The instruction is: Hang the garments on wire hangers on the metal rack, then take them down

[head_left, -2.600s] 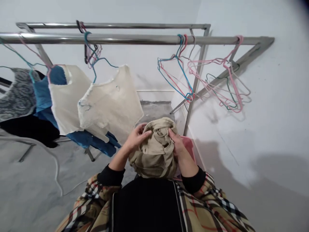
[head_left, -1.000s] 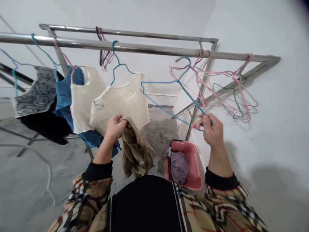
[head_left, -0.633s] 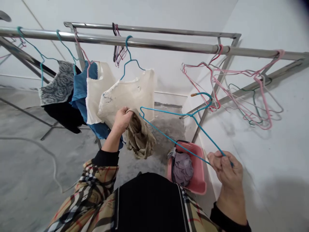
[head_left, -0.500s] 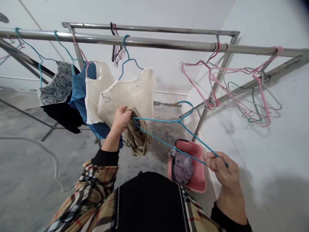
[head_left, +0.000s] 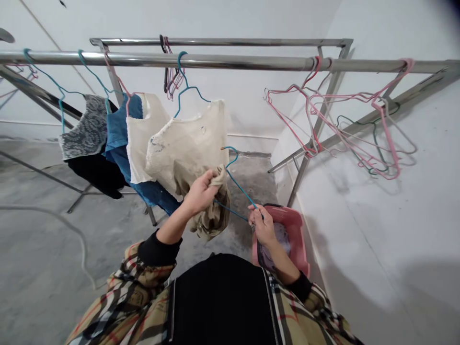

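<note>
Khaki garment [head_left: 209, 223] in front of me, below the metal rail [head_left: 244, 61]. On the far left hang a grey patterned top [head_left: 84, 134], black cloth [head_left: 95, 175], a blue garment [head_left: 120, 127] and two cream tops [head_left: 140, 148] [head_left: 187, 143]. The khaki piece overlaps the nearer one; I can't tell if they touch. My left hand [head_left: 201, 192] is clamped on its gathered upper edge, the rest drooping in folds. It looks soft, limp and fairly light, unlikely to slip or break; that edge seems the best hold. My right hand [head_left: 262, 227], apart from the left, grips one end of a blue wire hanger [head_left: 241, 187], thin but probably stiff; its other end is hidden by the cloth. Beneath is a pink basket [head_left: 296, 225] holding purple cloth [head_left: 282, 238]; farther right hang pink wire hangers [head_left: 391, 139].
</note>
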`<state>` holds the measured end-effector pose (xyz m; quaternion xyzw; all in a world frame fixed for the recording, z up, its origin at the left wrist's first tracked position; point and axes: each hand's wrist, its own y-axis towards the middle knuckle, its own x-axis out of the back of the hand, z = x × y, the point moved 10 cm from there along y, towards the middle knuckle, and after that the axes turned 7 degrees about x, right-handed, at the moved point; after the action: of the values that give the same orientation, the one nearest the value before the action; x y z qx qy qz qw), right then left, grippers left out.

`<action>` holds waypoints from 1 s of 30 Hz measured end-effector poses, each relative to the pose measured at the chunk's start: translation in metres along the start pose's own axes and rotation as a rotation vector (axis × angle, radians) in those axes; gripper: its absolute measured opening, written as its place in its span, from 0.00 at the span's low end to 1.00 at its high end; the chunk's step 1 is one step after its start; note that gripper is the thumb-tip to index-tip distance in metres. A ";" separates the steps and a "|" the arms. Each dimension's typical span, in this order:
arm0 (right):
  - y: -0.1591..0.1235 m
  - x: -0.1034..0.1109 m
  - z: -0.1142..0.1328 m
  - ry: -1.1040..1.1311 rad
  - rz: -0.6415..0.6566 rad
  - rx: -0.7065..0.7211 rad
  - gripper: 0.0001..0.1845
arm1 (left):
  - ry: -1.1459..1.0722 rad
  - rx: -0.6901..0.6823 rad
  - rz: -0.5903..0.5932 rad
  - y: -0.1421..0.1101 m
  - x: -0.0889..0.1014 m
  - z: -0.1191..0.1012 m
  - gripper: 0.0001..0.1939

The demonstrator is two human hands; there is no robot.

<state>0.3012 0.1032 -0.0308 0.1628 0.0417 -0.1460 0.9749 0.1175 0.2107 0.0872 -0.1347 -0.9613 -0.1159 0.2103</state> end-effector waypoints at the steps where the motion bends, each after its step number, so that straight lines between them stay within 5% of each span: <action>1: 0.002 0.001 -0.001 0.027 -0.006 0.005 0.18 | 0.177 -0.053 0.031 -0.004 -0.002 -0.006 0.08; 6: 0.016 0.018 0.012 0.091 0.030 -0.002 0.17 | 0.694 -0.344 -0.200 -0.013 0.041 -0.046 0.09; 9: 0.031 0.027 0.030 0.067 0.098 0.044 0.17 | 0.734 -0.378 -0.122 -0.005 0.052 -0.049 0.11; 12: 0.050 0.034 0.043 -0.062 0.146 0.124 0.16 | 0.746 -0.272 -0.044 0.002 0.054 -0.038 0.15; 14: 0.058 0.047 0.051 -0.244 0.036 0.219 0.15 | 0.731 -0.190 -0.067 0.001 0.056 -0.033 0.19; 18: 0.026 0.075 0.073 -0.643 -0.514 0.468 0.14 | 0.660 -0.081 -0.208 -0.012 0.059 -0.033 0.18; 20: 0.008 0.058 0.068 -0.685 -0.520 0.522 0.09 | 0.592 -0.056 -0.264 -0.018 0.060 -0.034 0.17; 23: 0.007 0.000 0.040 -0.587 -0.126 0.468 0.09 | 0.485 -0.067 -0.272 -0.025 0.055 -0.037 0.16; 26: 0.016 -0.043 0.005 -0.567 0.111 0.255 0.11 | 0.441 -0.094 -0.241 -0.030 0.042 -0.040 0.15; 30: 0.034 -0.056 -0.035 -0.612 0.127 -0.089 0.13 | 0.418 -0.117 -0.183 -0.038 0.023 -0.042 0.16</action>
<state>0.2571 0.1609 -0.0458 0.0708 -0.2574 -0.1251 0.9556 0.1013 0.1684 0.1286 -0.0318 -0.8969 -0.2152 0.3852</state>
